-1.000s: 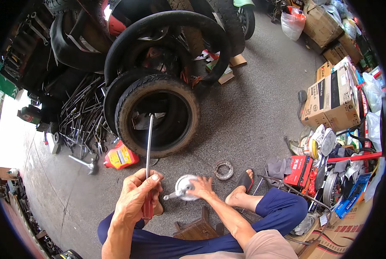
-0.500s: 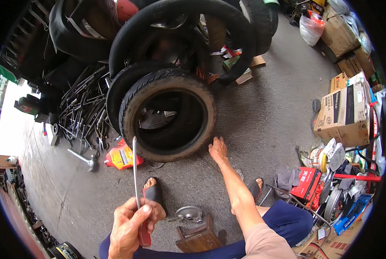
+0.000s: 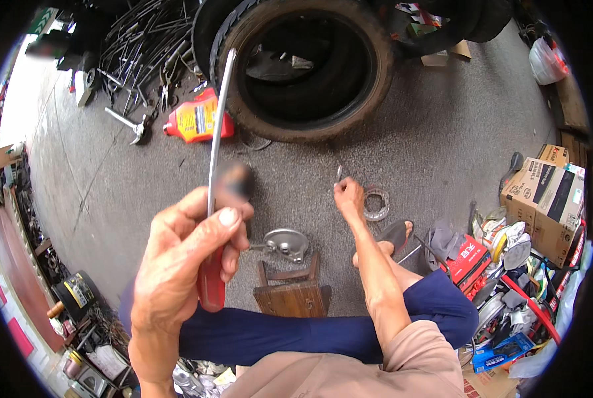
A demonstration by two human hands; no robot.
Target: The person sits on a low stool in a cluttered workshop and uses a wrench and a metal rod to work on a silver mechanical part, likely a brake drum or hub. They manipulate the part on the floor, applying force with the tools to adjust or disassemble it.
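My left hand (image 3: 193, 242) is closed round the red handle of a screwdriver (image 3: 221, 126), its long shaft pointing up and away from me. Over the floor, my right hand (image 3: 351, 196) pinches a small, shiny metal piece (image 3: 339, 172) whose kind I cannot make out. Beside that hand a metal ring (image 3: 376, 204) lies on the floor. A round metal brake plate with an arm (image 3: 287, 245) sits at the far edge of a small wooden stool (image 3: 292, 298), between my feet. Beyond my hands lies a big black tyre (image 3: 313, 132).
A red and yellow bottle (image 3: 195, 121) and a hammer (image 3: 134, 127) lie left of the tyre, near a heap of metal tools (image 3: 147, 40). Cardboard boxes (image 3: 542, 205) and a red box (image 3: 465, 260) among loose parts stand at the right.
The view has tipped down toward my lap. My right hand has drawn back from beside the tyre and now shows a small metal piece. The screwdriver stays in my left hand.
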